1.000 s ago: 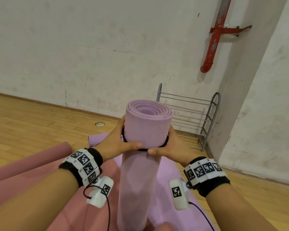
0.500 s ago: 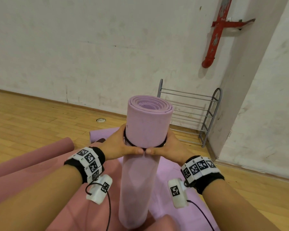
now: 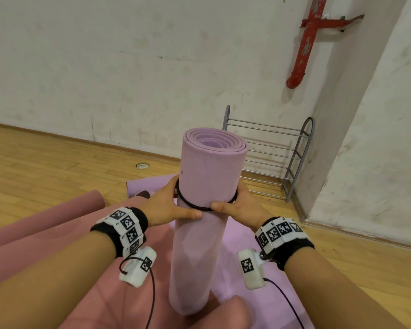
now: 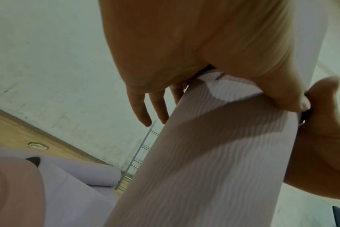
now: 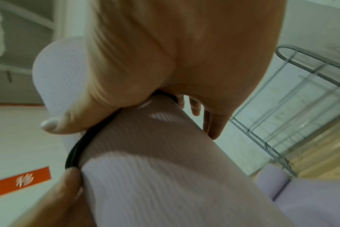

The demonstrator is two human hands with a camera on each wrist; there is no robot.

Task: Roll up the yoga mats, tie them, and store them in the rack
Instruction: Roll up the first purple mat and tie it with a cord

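Note:
A rolled lilac yoga mat [image 3: 207, 176] stands upright in front of me, its spiral end up. A black elastic band [image 3: 195, 205] circles it below the top third. My left hand [image 3: 166, 207] and right hand [image 3: 237, 205] wrap the roll from either side at the band, thumbs meeting at the front on the band. In the right wrist view the black band [image 5: 82, 147] runs under my thumb [image 5: 68, 122] across the ribbed mat [image 5: 165, 176]. The left wrist view shows my fingers [image 4: 144, 110] spread behind the mat [image 4: 213, 153]. A grey wire rack [image 3: 268, 153] stands against the wall behind.
A flat lilac mat [image 3: 242, 243] and a pink mat [image 3: 57, 238] with a curled end lie on the wooden floor [image 3: 45, 167] under me. A wall corner juts out right of the rack. A red pipe [image 3: 304, 46] hangs on the wall. A round floor fitting [image 3: 142, 165] sits left.
Both hands have slid the black band further down the upright roll, so more mat shows above it. The thumbs have come together at the front.

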